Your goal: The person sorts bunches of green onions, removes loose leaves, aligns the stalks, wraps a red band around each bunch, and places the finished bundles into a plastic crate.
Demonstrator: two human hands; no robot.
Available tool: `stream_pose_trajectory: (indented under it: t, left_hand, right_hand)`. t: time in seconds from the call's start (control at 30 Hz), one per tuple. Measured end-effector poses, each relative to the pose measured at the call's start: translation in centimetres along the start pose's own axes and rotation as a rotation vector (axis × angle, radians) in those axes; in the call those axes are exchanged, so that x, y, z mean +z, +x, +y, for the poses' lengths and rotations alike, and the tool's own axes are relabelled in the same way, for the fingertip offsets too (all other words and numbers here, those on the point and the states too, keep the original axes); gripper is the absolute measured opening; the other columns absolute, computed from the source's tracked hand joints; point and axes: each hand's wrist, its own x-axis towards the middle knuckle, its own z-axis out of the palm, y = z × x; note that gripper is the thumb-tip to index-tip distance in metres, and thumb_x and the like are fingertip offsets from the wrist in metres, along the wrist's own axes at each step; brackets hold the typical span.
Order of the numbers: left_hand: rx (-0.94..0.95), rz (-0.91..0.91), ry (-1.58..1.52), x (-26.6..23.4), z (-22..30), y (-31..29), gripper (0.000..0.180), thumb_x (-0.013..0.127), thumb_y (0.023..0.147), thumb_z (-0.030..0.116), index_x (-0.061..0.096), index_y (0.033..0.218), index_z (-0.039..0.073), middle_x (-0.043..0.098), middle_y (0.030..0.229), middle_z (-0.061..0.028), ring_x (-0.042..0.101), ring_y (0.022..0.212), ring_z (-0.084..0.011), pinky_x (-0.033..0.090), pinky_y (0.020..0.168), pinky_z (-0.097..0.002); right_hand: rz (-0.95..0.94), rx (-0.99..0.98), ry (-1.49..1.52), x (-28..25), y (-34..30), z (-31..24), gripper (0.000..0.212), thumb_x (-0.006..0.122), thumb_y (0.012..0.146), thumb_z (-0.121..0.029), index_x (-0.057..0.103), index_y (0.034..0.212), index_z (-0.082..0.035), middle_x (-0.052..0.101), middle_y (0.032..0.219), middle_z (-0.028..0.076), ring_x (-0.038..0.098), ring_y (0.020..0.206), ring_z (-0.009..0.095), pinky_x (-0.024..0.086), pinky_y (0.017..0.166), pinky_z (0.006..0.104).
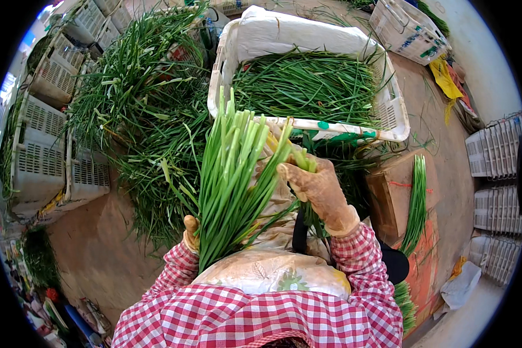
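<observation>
A thick bunch of long green stalks, looking like garlic chives, stands tilted over my lap with its pale cut ends upward. My gloved left hand is closed on its left side, most of the fingers hidden behind the stalks. To the right of the bunch, my gloved right hand grips a small clump of stalks between thumb and fingers. Just beyond my hands stands a white crate lined with white sheeting, with a layer of loose chives inside.
A big heap of loose chives lies to the left. White crates are stacked at the far left, and more crates stand along the right wall. A tied chive bundle rests beside a cardboard box on my right.
</observation>
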Motion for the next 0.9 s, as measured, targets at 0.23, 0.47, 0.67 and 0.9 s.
stream_pose_trajectory:
  t: [0.23,0.47,0.67,0.9]
  left_hand:
    - [0.094,0.087,-0.077,-2.2,-0.8,-1.9,0.097,0.069,0.073,0.059,0.029,0.144,0.006,0.038,0.143,-0.0159,0.043,0.127,-0.0294,0.033,0.108,-0.0458]
    - [-0.020,0.023,0.070,-0.4,-0.2,0.2,0.116,0.058,0.063,0.078,0.017,0.148,0.012,0.021,0.151,-0.0156,0.025,0.138,-0.0325,0.018,0.112,-0.0543]
    - [0.021,0.053,-0.092,-1.7,-0.6,-0.7,0.098,0.072,0.072,0.055,0.028,0.144,0.006,0.034,0.145,-0.0170,0.038,0.131,-0.0319,0.028,0.110,-0.0499]
    - [0.030,0.089,-0.194,-3.4,-0.4,-2.0,0.084,0.075,0.076,0.043,0.037,0.139,0.002,0.046,0.136,-0.0177,0.051,0.120,-0.0295,0.043,0.102,-0.0444]
  right_hand:
    - [0.338,-0.367,0.070,-8.4,2.0,-1.1,0.027,0.054,0.095,-0.030,0.063,0.105,-0.007,0.057,0.075,-0.003,0.047,0.061,0.003,0.037,0.048,0.0163]
    - [0.530,-0.517,-0.273,-13.0,4.1,-2.1,0.030,0.052,0.096,-0.034,0.064,0.104,-0.007,0.051,0.065,-0.004,0.044,0.053,0.003,0.036,0.046,0.0168]
    - [-0.155,0.024,-0.143,-4.4,4.1,-2.7,0.027,0.062,0.090,-0.030,0.063,0.098,-0.004,0.051,0.062,-0.005,0.042,0.049,0.003,0.031,0.045,0.0176]
    - [0.269,-0.317,0.217,-10.4,2.4,-6.0,0.027,0.056,0.092,-0.027,0.059,0.106,-0.004,0.054,0.077,-0.003,0.050,0.060,0.006,0.042,0.054,0.0206]
